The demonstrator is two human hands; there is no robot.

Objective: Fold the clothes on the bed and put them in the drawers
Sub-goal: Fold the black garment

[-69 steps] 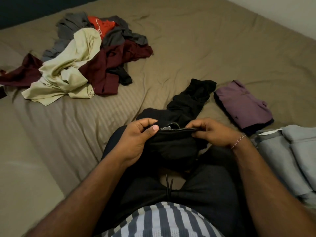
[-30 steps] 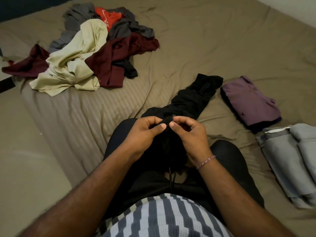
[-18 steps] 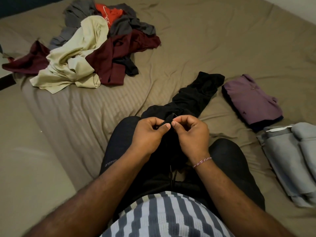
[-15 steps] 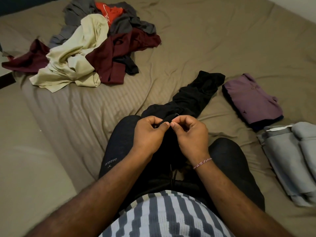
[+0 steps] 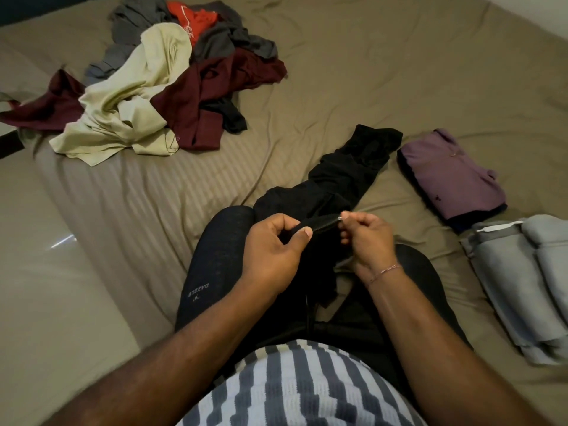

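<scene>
A black garment lies over my lap and stretches away across the bed. My left hand grips its edge beside a zipper strip. My right hand pinches the small metal zipper pull at the strip's right end. A heap of unfolded clothes in cream, maroon, grey and red sits at the far left of the bed. A folded purple garment lies to the right, and folded grey clothes sit at the right edge.
The bed's near-left edge drops to a pale glossy floor. My legs in dark trousers rest on the taupe sheet. A pale wall shows at the top right.
My hands, close together a moment ago, have drawn apart; the right hand has pulled the zipper pull to the right, stretching the zipper strip between them.
</scene>
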